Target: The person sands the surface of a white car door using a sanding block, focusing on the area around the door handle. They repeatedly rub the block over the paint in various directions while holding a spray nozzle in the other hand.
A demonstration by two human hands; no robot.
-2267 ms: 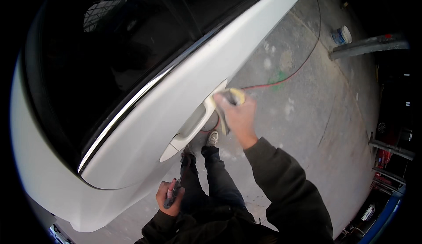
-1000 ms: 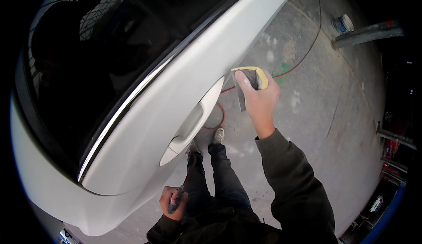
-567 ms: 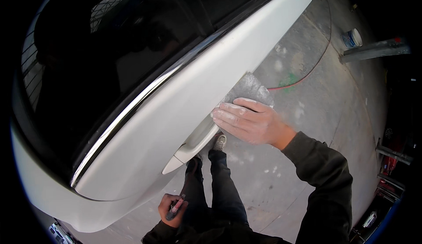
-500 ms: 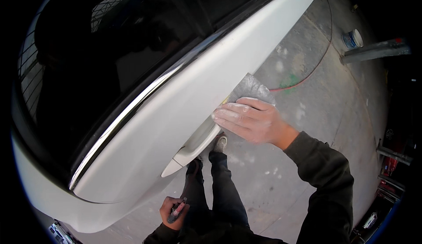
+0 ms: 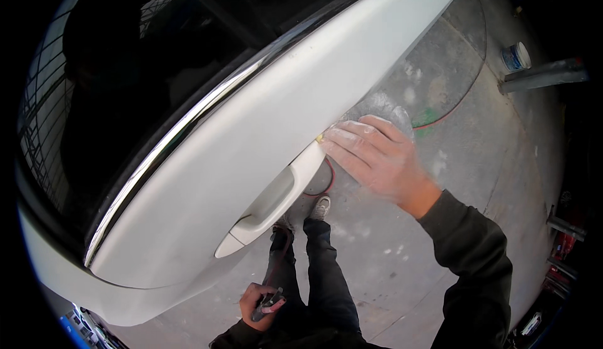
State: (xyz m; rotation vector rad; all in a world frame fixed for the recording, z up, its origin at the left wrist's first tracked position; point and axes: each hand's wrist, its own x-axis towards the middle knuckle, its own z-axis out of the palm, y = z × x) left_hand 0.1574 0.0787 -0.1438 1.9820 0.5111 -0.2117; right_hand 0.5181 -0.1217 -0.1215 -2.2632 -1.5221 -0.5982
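Note:
Dust-covered, my right hand (image 5: 380, 160) holds a grey sheet of sandpaper (image 5: 392, 111) against the side of a white car door (image 5: 282, 113). Its fingers lie together on the panel just beyond the far end of the white door handle (image 5: 304, 165). Next to the fingertips shows a small yellow patch (image 5: 320, 138). The hand hides part of the sheet. Lower down, in front of my legs, my left hand (image 5: 252, 306) is closed round a dark and red air blow gun (image 5: 270, 305), away from the door.
A red hose (image 5: 455, 110) curves over the dusty grey concrete floor (image 5: 433, 223). At right stand a white and blue bucket (image 5: 516, 57) and a grey metal beam (image 5: 543, 77). Dark window glass and a chrome strip (image 5: 182, 129) run above the door panel.
My right hand and the sandpaper have shifted slightly along the door, farther from the handle, uncovering its far end. In my left hand the air blow gun has turned.

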